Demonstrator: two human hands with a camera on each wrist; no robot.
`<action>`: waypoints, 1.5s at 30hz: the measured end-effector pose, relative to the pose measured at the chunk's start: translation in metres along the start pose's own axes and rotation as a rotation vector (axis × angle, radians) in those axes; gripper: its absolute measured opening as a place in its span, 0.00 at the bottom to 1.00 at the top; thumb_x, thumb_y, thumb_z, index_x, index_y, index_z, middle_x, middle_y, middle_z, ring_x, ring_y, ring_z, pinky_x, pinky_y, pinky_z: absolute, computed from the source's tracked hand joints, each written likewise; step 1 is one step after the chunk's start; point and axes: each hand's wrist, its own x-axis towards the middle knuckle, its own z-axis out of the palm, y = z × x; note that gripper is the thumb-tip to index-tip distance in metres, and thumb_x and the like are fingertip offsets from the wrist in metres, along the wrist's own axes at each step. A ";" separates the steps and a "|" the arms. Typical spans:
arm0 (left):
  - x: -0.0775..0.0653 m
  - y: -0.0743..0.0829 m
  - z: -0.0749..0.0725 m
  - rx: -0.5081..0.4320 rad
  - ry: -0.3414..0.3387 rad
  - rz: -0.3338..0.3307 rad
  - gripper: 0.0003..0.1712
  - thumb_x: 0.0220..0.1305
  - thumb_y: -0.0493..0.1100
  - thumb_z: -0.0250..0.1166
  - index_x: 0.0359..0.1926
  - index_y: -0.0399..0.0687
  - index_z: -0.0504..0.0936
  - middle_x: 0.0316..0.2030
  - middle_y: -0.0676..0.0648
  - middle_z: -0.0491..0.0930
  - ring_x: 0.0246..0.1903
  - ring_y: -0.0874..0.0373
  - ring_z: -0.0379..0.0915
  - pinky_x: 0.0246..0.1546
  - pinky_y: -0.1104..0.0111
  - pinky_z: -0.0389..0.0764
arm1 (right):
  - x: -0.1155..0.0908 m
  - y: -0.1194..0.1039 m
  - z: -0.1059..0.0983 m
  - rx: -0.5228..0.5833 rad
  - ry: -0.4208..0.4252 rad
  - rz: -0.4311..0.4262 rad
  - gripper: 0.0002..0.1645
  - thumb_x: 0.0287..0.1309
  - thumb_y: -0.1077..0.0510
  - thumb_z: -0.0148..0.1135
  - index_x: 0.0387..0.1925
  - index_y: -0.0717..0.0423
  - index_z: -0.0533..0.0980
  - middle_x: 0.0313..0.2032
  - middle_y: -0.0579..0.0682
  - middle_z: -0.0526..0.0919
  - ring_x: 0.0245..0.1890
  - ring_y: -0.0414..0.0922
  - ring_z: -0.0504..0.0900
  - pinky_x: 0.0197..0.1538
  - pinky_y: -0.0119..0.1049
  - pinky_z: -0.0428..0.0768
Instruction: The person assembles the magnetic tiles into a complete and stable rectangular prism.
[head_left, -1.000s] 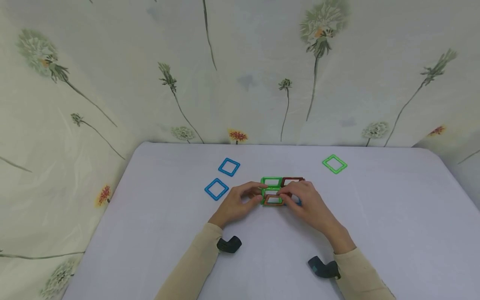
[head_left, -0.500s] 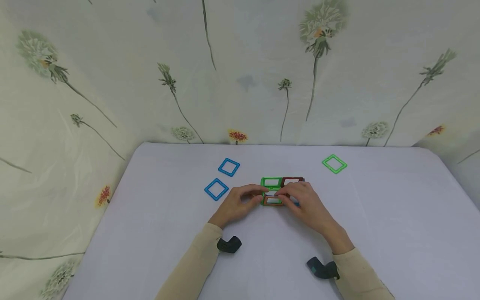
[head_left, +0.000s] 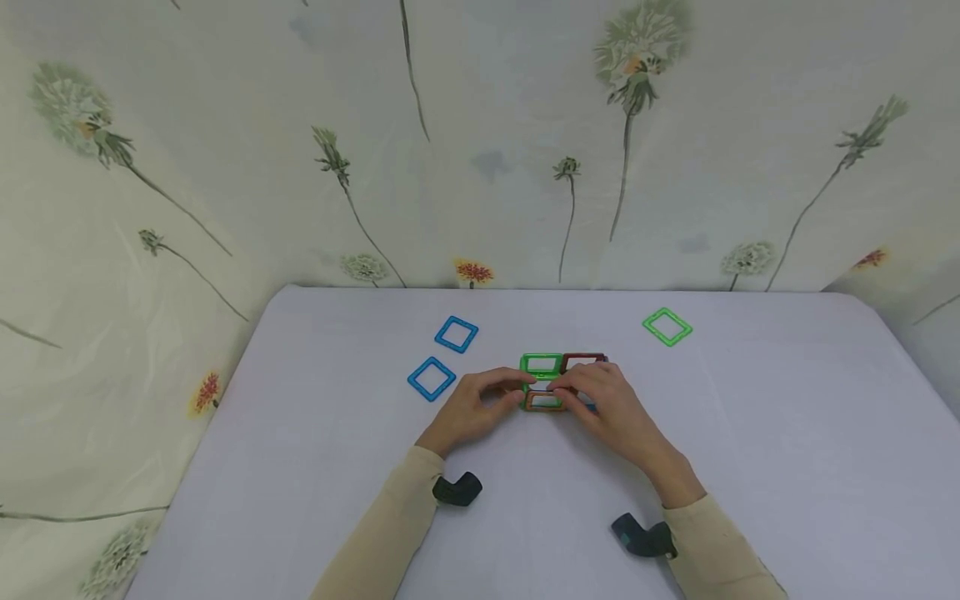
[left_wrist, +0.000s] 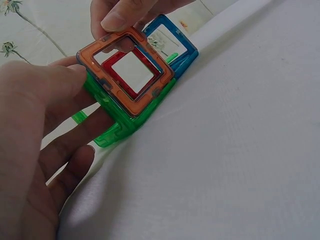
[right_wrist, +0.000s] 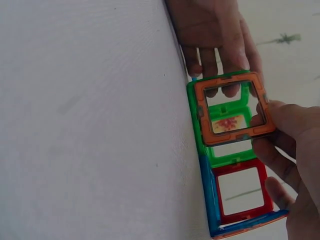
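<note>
A small structure of square, see-through magnetic tiles stands on the table between the hands. Its green tiles (left_wrist: 122,122) are at the left, with a red tile (right_wrist: 245,216) and blue tiles (left_wrist: 187,60) at the right. My right hand (head_left: 611,408) pinches an orange magnetic tile (right_wrist: 201,110) between thumb and fingers, against the near side of the green part. My left hand (head_left: 480,404) grips the green end, its thumb by the orange tile's corner and fingers behind. The right hand covers part of the structure in the head view.
Two loose blue tiles (head_left: 419,390) lie flat to the left of the structure. A loose green tile (head_left: 656,335) lies at the back right. Behind the white table (head_left: 337,500) hangs a flower-printed cloth (head_left: 525,225). Each wrist wears a black device (head_left: 457,489).
My right hand has shifted slightly left with the orange tile, which now sits squarer to the green part. The left hand holds almost still.
</note>
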 end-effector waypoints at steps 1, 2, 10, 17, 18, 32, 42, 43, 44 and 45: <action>0.000 0.000 0.000 -0.001 0.000 -0.003 0.14 0.65 0.38 0.60 0.52 0.44 0.80 0.49 0.45 0.82 0.40 0.60 0.76 0.46 0.70 0.77 | 0.000 0.000 0.000 -0.001 -0.004 0.000 0.12 0.47 0.63 0.71 0.36 0.49 0.81 0.35 0.41 0.83 0.40 0.41 0.79 0.50 0.45 0.67; 0.000 0.000 0.000 0.000 -0.001 -0.005 0.14 0.65 0.38 0.59 0.52 0.44 0.80 0.49 0.45 0.82 0.40 0.60 0.76 0.46 0.70 0.77 | 0.000 0.000 0.001 -0.003 -0.006 -0.003 0.12 0.47 0.63 0.71 0.36 0.49 0.81 0.35 0.41 0.83 0.40 0.41 0.79 0.50 0.45 0.67; 0.000 0.003 -0.002 0.012 -0.011 -0.021 0.14 0.65 0.38 0.59 0.52 0.44 0.80 0.49 0.44 0.81 0.41 0.61 0.75 0.46 0.70 0.77 | -0.001 0.002 0.004 -0.023 0.023 -0.038 0.14 0.43 0.64 0.72 0.35 0.50 0.82 0.34 0.42 0.83 0.39 0.43 0.80 0.48 0.46 0.69; 0.002 -0.022 0.006 0.017 -0.014 -0.030 0.15 0.66 0.41 0.59 0.54 0.51 0.79 0.51 0.49 0.81 0.42 0.60 0.76 0.47 0.70 0.77 | -0.001 0.002 0.005 -0.029 0.027 -0.027 0.14 0.43 0.64 0.73 0.36 0.49 0.82 0.34 0.41 0.83 0.40 0.44 0.80 0.50 0.48 0.69; 0.002 -0.027 0.008 0.014 -0.014 -0.034 0.16 0.66 0.42 0.59 0.54 0.53 0.79 0.51 0.50 0.81 0.42 0.61 0.75 0.47 0.70 0.77 | -0.001 0.002 0.005 -0.029 0.027 -0.024 0.14 0.44 0.64 0.73 0.36 0.49 0.82 0.34 0.41 0.83 0.41 0.44 0.80 0.50 0.48 0.69; 0.003 -0.035 0.008 0.009 -0.027 -0.004 0.16 0.66 0.49 0.59 0.54 0.57 0.78 0.49 0.52 0.81 0.40 0.67 0.75 0.44 0.72 0.78 | -0.001 0.001 0.004 -0.027 0.030 -0.013 0.14 0.43 0.64 0.73 0.35 0.50 0.82 0.34 0.42 0.84 0.40 0.45 0.80 0.50 0.47 0.68; 0.003 -0.029 0.007 0.001 -0.024 -0.031 0.16 0.67 0.46 0.58 0.55 0.54 0.78 0.51 0.49 0.81 0.42 0.64 0.75 0.47 0.71 0.77 | -0.001 -0.002 0.003 -0.032 0.039 0.000 0.12 0.43 0.64 0.73 0.34 0.51 0.83 0.33 0.42 0.84 0.38 0.43 0.80 0.50 0.47 0.69; 0.003 -0.029 0.008 -0.005 -0.023 -0.034 0.16 0.67 0.46 0.58 0.55 0.54 0.78 0.51 0.49 0.80 0.42 0.63 0.75 0.47 0.71 0.77 | -0.001 -0.002 0.004 -0.032 0.039 0.004 0.12 0.44 0.63 0.73 0.34 0.51 0.83 0.33 0.42 0.84 0.38 0.42 0.80 0.50 0.47 0.69; 0.003 -0.029 0.008 -0.008 -0.021 -0.036 0.17 0.67 0.46 0.58 0.55 0.54 0.78 0.51 0.49 0.80 0.42 0.62 0.75 0.47 0.71 0.76 | -0.001 -0.002 0.004 -0.031 0.036 0.011 0.12 0.44 0.63 0.73 0.34 0.51 0.83 0.33 0.42 0.84 0.38 0.42 0.80 0.51 0.47 0.69; 0.003 -0.029 0.008 -0.009 -0.020 -0.043 0.17 0.67 0.45 0.59 0.55 0.54 0.78 0.51 0.50 0.81 0.42 0.62 0.75 0.47 0.71 0.76 | -0.001 -0.002 0.004 -0.031 0.034 0.015 0.11 0.44 0.63 0.73 0.34 0.50 0.83 0.33 0.42 0.84 0.38 0.42 0.80 0.51 0.47 0.69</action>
